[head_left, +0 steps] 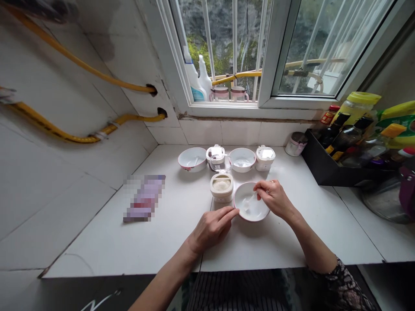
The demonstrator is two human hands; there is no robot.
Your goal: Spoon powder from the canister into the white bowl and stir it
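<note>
A small white spoon (248,202) is pinched in my right hand (274,196), its tip down inside a white bowl (259,211) with a pinkish rim. My left hand (215,226) lies at the bowl's near left side, index finger stretched out and touching the rim; its thumb is hidden. Just left of the bowl stands an open lidded jar (222,186) of pale granules. Behind are a flower-patterned bowl (191,162) and another white bowl (242,160), both with something clear or white inside. Two more small white jars, one in the middle (215,152) and one at right (265,159), stand beside them.
A pixelated purple packet-like item (145,198) lies on the white counter (106,246) at left. At right, a black box (319,166) holds several bottles, with a small jar (296,144) beside it. Spray bottles (202,82) and glass mugs stand by the barred window.
</note>
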